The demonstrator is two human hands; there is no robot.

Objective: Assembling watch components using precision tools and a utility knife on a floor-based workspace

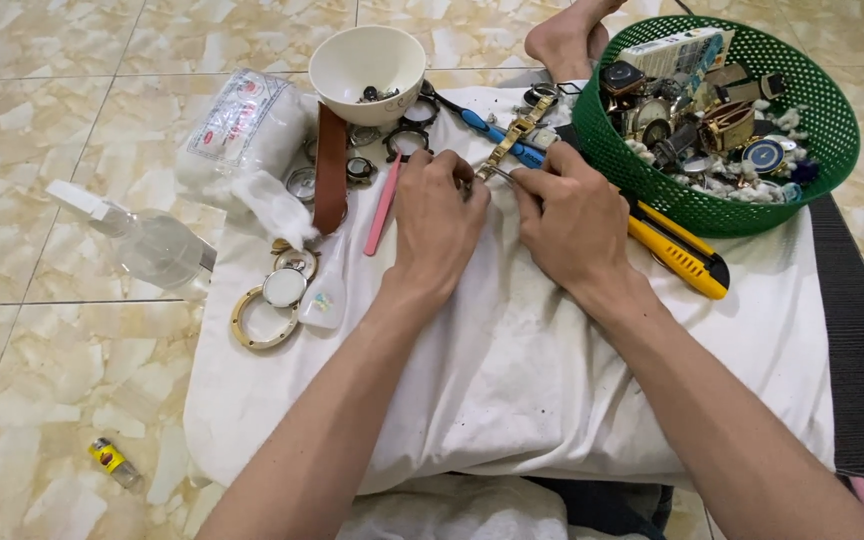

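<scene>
- A white cloth [512, 370] is spread as the work surface over something raised above the tiled floor [42, 110], so small parts lie within easy reach and show up against the pale fabric (it is smudged with dark specks near the middle).
- A green mesh basket [822, 150] sits at the far right on the cloth, heaped with watch cases, dials and straps; it serves as the store for loose pieces, just beside the right hand.
- A white bowl [367, 60] stands at the far edge, with a few small dark parts in its bottom.
- A clear spray bottle [152, 245] lies on its side on the floor, left of the cloth.
- A yellow utility knife [677, 250] lies just right of the right wrist, and a blue-handled tool [487, 128] lies beyond the hands.
- The left hand [439, 225] is curled, fingertips pressed down to steady the near end of a gold metal watch bracelet [512, 142].
- The right hand [572, 215] pinches a thin metal tool [500, 175] whose tip meets that same end.
- The bracelet is narrow, linked and shiny, lying at a slant on the cloth between the bowl and the basket.
</scene>
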